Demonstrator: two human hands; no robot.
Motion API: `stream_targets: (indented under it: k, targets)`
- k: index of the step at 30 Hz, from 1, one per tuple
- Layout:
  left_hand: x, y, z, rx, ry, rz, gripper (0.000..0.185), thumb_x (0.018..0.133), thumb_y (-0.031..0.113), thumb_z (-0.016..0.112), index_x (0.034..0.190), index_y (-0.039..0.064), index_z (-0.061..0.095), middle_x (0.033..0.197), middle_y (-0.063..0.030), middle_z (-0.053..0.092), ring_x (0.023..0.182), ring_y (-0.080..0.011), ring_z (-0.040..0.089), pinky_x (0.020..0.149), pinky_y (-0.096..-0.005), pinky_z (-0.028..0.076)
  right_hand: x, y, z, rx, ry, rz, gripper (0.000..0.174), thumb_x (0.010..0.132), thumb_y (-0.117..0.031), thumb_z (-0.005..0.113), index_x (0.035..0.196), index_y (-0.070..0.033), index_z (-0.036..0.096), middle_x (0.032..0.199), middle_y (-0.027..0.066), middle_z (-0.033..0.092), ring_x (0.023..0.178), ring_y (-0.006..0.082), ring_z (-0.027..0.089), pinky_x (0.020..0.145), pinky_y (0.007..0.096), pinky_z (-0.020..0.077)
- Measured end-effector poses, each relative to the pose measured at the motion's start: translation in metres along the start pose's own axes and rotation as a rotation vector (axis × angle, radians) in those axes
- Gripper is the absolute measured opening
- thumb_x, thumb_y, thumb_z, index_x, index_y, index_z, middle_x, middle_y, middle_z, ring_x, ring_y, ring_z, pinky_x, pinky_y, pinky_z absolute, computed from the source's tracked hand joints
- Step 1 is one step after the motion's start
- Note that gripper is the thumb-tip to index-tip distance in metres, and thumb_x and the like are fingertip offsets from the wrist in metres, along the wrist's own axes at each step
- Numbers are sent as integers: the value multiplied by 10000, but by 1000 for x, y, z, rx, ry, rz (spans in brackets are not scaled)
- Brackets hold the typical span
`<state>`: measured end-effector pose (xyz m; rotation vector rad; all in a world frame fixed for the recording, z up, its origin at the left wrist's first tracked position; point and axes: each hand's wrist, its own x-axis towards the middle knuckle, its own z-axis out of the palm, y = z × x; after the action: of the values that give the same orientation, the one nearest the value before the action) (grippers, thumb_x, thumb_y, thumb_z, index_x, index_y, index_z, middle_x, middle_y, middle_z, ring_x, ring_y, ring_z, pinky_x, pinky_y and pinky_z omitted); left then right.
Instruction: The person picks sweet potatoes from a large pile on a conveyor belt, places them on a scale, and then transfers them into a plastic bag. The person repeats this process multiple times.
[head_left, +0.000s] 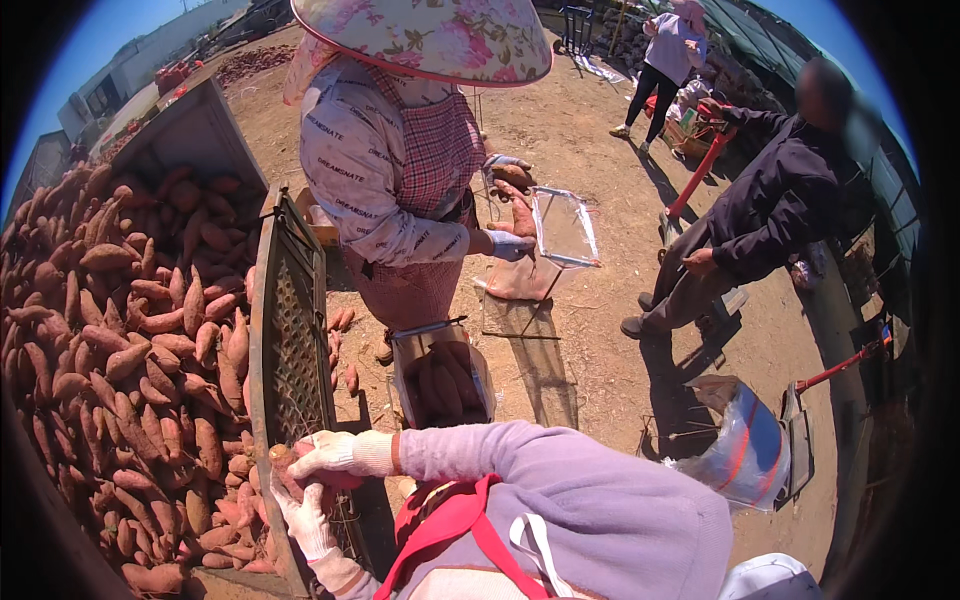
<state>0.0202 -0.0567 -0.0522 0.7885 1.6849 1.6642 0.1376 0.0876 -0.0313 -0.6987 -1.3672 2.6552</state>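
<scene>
At the metal side panel (296, 330) of the heap, my gloved right hand (330, 454) grips a reddish sweet potato (283, 459). Just below it, my gloved left hand (306, 517) is wrapped around the lower part of the same root. More reddish skin (341, 478) shows under my right hand, but whether it is a second root I cannot tell. A large pile of sweet potatoes (150, 360) lies beyond the panel, to the left. Behind my right arm stands an open bag on a frame (484, 375) with several sweet potatoes inside.
Across from me, a person in a floral hat (427, 37) holds sweet potatoes over a framed bag (517, 277). Another person (780, 187) stands by a red-handled scale (697, 176). A filled bag (750, 442) rests at a second scale (799, 435). Loose roots (351, 379) lie on the ground.
</scene>
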Motion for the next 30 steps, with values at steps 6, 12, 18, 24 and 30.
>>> stream_targets:
  k: [6,12,18,24,30]
  targets:
    - [-40,-84,-52,-750,-75,-672,718,850,513,588,1433,150,377,1245,-156,558,891,-287,635,644,-395,547,20,26,-14,240,-184,151,245,924,-288,627,818,-78,556,549,83,539,453,196,545,398,352,434]
    - [-163,-152,-61,-497,377,-961,647,853,617,520,1295,145,497,1074,-157,617,753,-358,626,535,-453,509,50,23,2,382,-50,310,564,919,-557,574,959,5,559,711,147,612,517,273,578,456,392,497]
    - [-367,-201,-12,-675,1040,-549,347,980,339,528,1220,99,601,995,-72,653,797,-186,633,659,-354,528,90,25,19,390,-439,370,502,970,-505,457,1069,-26,575,834,118,634,668,273,608,572,411,526]
    - [-457,-191,53,-969,1567,-834,365,832,429,728,1046,144,647,836,-64,646,605,-219,626,486,-345,509,127,11,57,338,-543,563,429,953,-387,498,1141,-5,550,998,126,610,893,276,581,778,419,521]
    - [-492,-217,92,-918,1739,-1197,410,801,466,744,1008,126,644,770,-49,613,652,-209,610,549,-315,501,176,13,71,247,-431,532,416,879,-245,662,1144,49,534,1053,163,609,962,286,592,839,430,542]
